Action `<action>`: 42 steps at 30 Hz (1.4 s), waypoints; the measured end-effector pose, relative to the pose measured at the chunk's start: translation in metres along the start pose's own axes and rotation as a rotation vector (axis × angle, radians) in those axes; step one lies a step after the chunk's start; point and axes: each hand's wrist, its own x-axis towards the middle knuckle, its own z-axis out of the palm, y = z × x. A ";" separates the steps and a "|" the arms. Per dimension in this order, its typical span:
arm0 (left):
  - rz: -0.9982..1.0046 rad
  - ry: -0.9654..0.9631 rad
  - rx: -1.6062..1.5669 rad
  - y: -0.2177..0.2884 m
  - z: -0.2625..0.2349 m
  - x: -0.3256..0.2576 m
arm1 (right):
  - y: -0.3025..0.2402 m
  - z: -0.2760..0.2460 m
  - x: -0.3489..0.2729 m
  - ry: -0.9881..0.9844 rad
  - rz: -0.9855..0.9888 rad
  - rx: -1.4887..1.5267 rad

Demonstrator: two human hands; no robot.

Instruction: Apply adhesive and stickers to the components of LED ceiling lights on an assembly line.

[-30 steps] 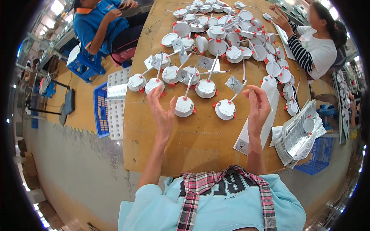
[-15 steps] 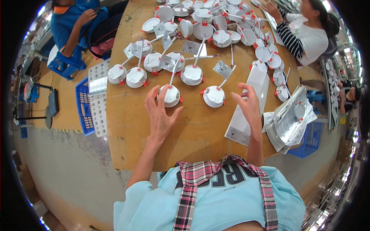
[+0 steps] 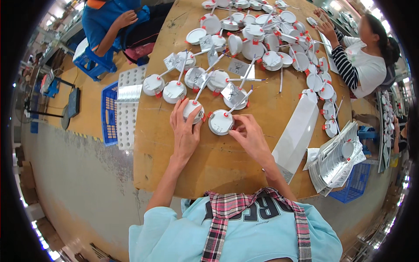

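My left hand point(image 3: 185, 133) curls round the side of a round white downlight point(image 3: 192, 112), which lies on the table with its back up, red spring clips at its sides and a white cable rising from it. Close beside it lies a similar downlight point(image 3: 220, 122). My right hand point(image 3: 252, 136) grips its right edge between thumb and fingers. Just beyond is another downlight point(image 3: 235, 99), partly covered by a silver printed label point(image 3: 232, 93). More downlights, such as one at the left point(image 3: 174, 91), stand in loose rows with cables and silver labels.
A large heap of downlights point(image 3: 270, 37) covers the far table. At the right lie a long white strip point(image 3: 297, 131) and a stack of silver label sheets point(image 3: 336, 161). A holed white tray point(image 3: 126, 131) and blue basket point(image 3: 109, 126) stand left. Two people sit beyond.
My right hand has moved left from open air and taken hold of a downlight, which now sits closer to the left one. My left hand has closed round its downlight. The view has shifted.
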 end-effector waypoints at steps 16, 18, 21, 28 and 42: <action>0.011 0.034 -0.077 -0.005 -0.001 -0.002 | -0.001 -0.009 -0.015 0.037 -0.098 -0.105; 0.018 0.077 -0.095 0.001 -0.007 -0.001 | 0.000 -0.015 -0.021 0.065 -0.129 -0.131; 0.082 0.111 -0.135 0.013 -0.012 -0.005 | 0.006 -0.034 -0.034 0.183 -0.145 -0.180; 0.359 -0.167 -0.180 0.055 0.013 -0.011 | 0.047 -0.075 -0.066 0.547 -0.043 -0.576; 0.343 -0.308 -0.362 0.115 0.070 0.006 | 0.053 -0.066 -0.071 0.590 -0.259 -0.245</action>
